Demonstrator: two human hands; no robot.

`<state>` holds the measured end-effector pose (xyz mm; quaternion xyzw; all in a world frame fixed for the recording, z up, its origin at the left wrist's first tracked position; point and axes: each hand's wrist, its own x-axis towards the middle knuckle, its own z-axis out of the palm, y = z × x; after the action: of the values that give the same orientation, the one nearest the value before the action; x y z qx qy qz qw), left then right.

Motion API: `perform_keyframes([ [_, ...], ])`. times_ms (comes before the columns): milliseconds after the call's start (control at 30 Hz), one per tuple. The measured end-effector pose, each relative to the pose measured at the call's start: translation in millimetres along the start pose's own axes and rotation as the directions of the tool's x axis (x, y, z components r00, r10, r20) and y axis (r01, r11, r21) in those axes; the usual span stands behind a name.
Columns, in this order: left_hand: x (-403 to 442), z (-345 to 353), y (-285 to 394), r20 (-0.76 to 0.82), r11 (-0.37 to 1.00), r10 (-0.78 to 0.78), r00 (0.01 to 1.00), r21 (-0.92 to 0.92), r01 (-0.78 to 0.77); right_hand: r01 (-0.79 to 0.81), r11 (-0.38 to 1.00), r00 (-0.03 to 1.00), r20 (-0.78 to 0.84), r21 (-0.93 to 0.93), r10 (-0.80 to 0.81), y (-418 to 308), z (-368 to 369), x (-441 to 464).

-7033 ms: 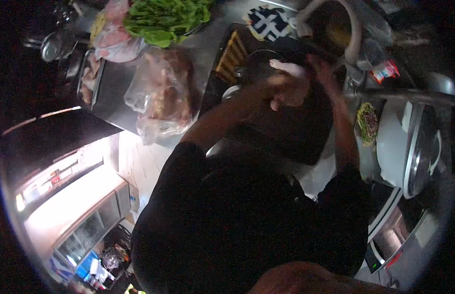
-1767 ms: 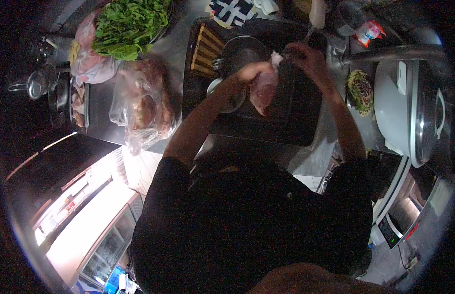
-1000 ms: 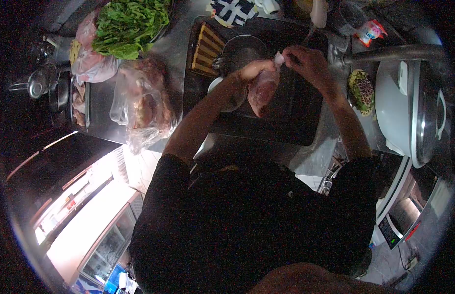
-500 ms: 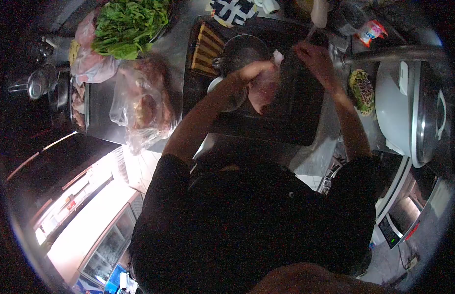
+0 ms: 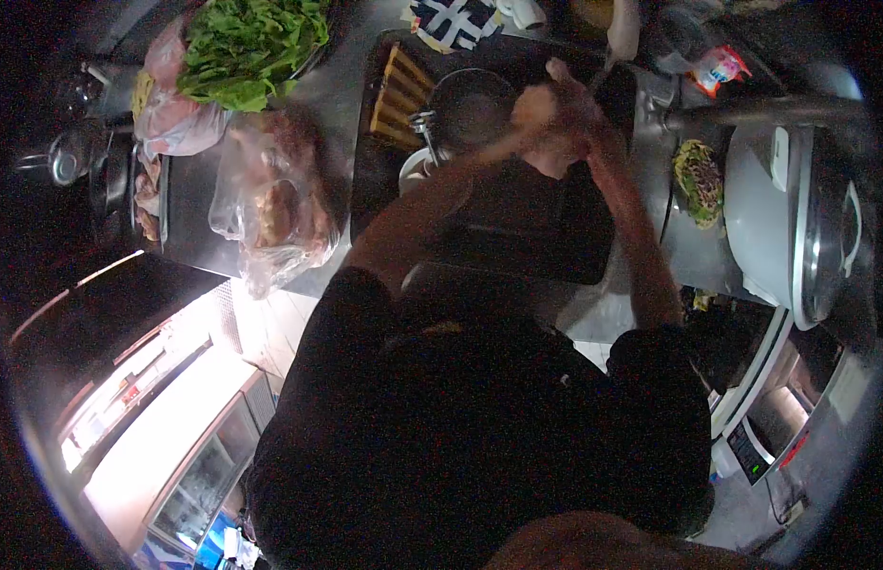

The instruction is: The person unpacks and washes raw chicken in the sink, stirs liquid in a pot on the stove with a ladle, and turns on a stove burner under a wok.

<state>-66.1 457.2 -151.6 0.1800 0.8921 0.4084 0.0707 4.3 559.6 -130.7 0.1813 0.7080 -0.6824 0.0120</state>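
in what looks like a rubbing step, the left hand (image 5: 533, 110) grasps raw meat (image 5: 553, 163) over the sink (image 5: 546, 242), the right hand's (image 5: 591, 125) grip too blurred to tell; turning it calls for firm hold.

Meat (image 5: 552, 161) over sink (image 5: 531, 242), bag (image 5: 278, 195) left

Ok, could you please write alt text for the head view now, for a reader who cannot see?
The left hand and right hand, both blurred, meet at a piece of raw meat over a dark sink; their grip is unclear. On the left are leafy greens and a plastic bag of meat, on the right a white lidded pot.
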Motion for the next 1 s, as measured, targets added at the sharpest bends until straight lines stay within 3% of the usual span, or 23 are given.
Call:
perform_keyframes([
  [67, -24.7, -8.1, 9.5, -0.225, 0.998, 0.067, 0.972, 0.034, -0.061, 0.033, 0.998, 0.998, -0.054, 0.047, -0.03, 3.9, 3.1, 11.6],
  [100, -32.0, -13.0, 0.4, -0.259, 0.987, 0.163, 0.952, 0.048, -0.156, 0.051, 0.996, 0.996, -0.079, 0.07, -0.045, 3.3, 4.6, 18.0],
  [167, -40.9, 16.9, -39.1, -0.193, 0.938, 0.309, 0.931, 0.224, -0.264, 0.079, 0.99, 0.991, -0.119, 0.121, -0.065, 3.5, 5.0, 24.3],
  [233, -50.2, 17.7, -51.8, -0.108, 0.93, 0.315, 0.943, 0.235, -0.284, 0.091, 0.98, 0.987, -0.147, 0.177, -0.065, 4.2, 6.0, 25.7],
  [367, -51.2, 13.8, -35.2, -0.126, 0.99, 0.039, 0.991, -0.132, -0.055, 0.05, 0.946, 0.989, -0.148, 0.322, -0.002, 10.5, 13.9, 15.6],
  [533, -31.1, 9.9, -1.1, -0.16, 0.821, -0.331, 0.93, -0.534, 0.201, -0.042, 0.782, 0.998, -0.011, 0.622, 0.063, 36.1, 15.9, 5.5],
  [600, -24.0, -1.1, 5.2, -0.143, 0.735, -0.422, 0.895, -0.632, 0.245, -0.127, 0.745, 0.969, -0.078, 0.655, 0.234, 23.3, 21.0, -6.1],
  [667, -15.9, -8.9, 7.7, -0.112, 0.715, -0.467, 0.877, -0.631, 0.3, -0.09, 0.953, 0.978, -0.156, 0.29, 0.139, 14.2, 21.8, -23.1],
  [700, -12.9, -11.6, 8.0, -0.095, 0.71, -0.49, 0.867, -0.62, 0.333, -0.07, 0.991, 0.981, -0.171, 0.116, 0.089, 15.1, 20.4, -30.6],
  [733, -14.3, -21.4, 10.3, -0.038, 0.79, -0.483, 0.875, -0.449, 0.417, -0.043, 0.999, 0.985, -0.168, 0.007, 0.044, 15.9, 17.3, -35.5],
  [800, 1.9, 37.7, -38.6, 0.009, 0.813, -0.49, 0.872, -0.356, 0.461, -0.035, 0.998, 0.986, -0.162, -0.053, 0.026, 22.9, 10.8, -45.4],
  [1000, 6.2, 0.4, -11.7, 0.101, 0.72, -0.639, 0.763, -0.272, 0.639, -0.023, 0.99, 0.987, -0.16, -0.137, 0.0, 34.4, -4.5, -56.3],
])
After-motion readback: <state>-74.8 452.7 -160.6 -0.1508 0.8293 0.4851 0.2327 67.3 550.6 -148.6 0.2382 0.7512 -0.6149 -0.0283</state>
